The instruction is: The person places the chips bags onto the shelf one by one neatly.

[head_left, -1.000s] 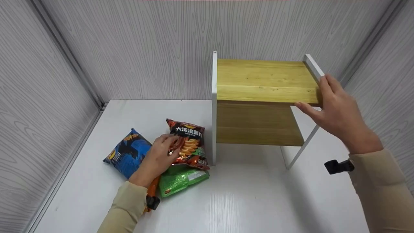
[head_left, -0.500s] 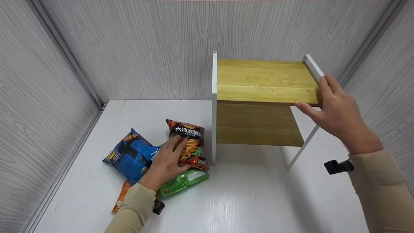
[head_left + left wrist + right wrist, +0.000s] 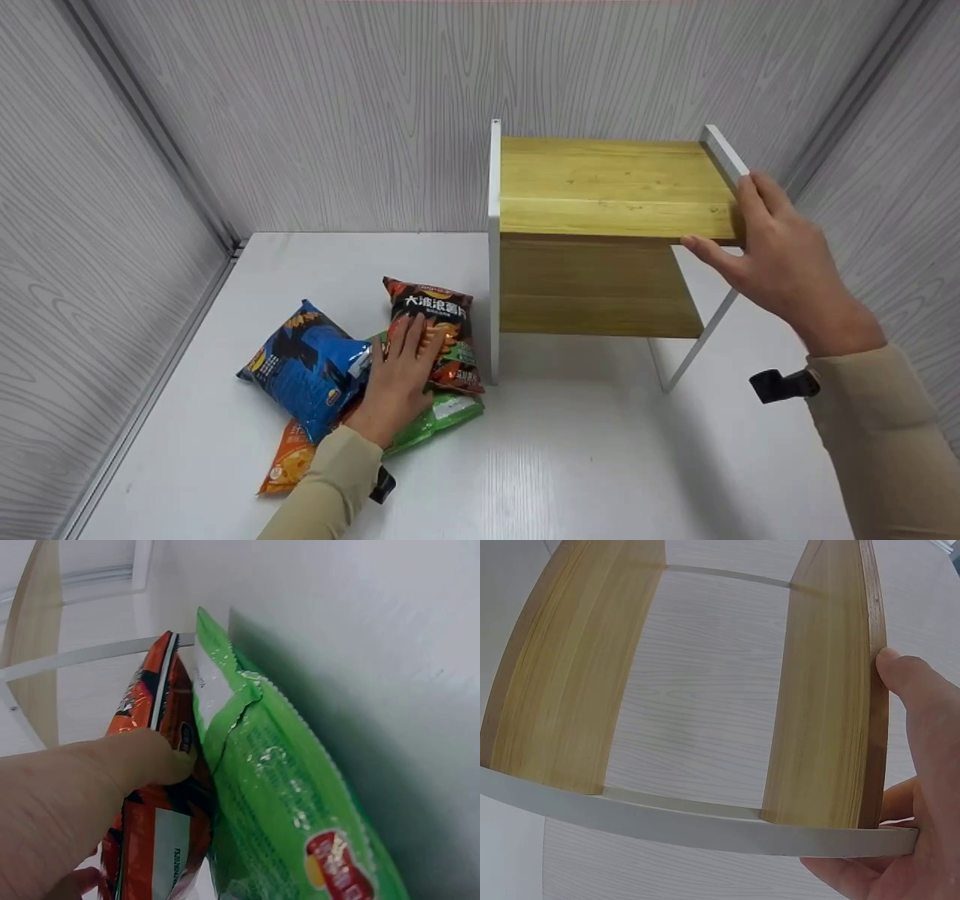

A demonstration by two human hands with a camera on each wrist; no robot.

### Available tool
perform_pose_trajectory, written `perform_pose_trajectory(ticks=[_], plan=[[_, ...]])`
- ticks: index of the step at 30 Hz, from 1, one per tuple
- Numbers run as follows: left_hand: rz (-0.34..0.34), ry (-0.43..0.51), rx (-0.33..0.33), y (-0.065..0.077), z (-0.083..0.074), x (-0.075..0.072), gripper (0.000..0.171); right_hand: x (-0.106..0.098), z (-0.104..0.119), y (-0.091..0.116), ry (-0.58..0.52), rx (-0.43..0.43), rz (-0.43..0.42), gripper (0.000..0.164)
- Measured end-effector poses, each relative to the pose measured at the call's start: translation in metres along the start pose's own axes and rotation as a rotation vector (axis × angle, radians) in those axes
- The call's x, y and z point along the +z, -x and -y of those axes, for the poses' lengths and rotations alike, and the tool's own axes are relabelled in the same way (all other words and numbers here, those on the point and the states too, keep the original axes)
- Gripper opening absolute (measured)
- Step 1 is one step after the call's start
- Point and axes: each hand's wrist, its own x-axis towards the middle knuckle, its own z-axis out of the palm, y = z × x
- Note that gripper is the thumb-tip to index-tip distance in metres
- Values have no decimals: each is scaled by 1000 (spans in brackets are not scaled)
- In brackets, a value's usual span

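Note:
My left hand (image 3: 394, 390) lies over a red and black bag of chips (image 3: 454, 360), its fingers spread across the printed front. In the left wrist view, the thumb (image 3: 161, 757) tucks in between that bag and a green snack bag (image 3: 277, 787), pressing the red bag's back. My right hand (image 3: 787, 259) grips the front right corner of a small shelf (image 3: 615, 187) with wooden boards and a white frame. In the right wrist view, its thumb (image 3: 904, 675) is on the board's edge, while fingers wrap around the white side bar (image 3: 705, 829).
A blue chip bag (image 3: 311, 367) leans over an orange snack bag (image 3: 289, 465), left of my left hand. The shelf's lower board (image 3: 592, 292) sits beneath the top one. Grey wood-grain walls (image 3: 337, 112) enclose the white table (image 3: 555, 465).
My left hand has shifted right and forward over the red bag, its thumb now going behind the lower edge. More of the blue and orange bags shows. The right hand stays on the shelf.

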Motion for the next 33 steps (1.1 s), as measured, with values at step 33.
perform_pose_trajectory(ticks=[33], plan=[[-190,-252,68,-1,3,17,76,1,3,-2,-14,-22,-23,82]])
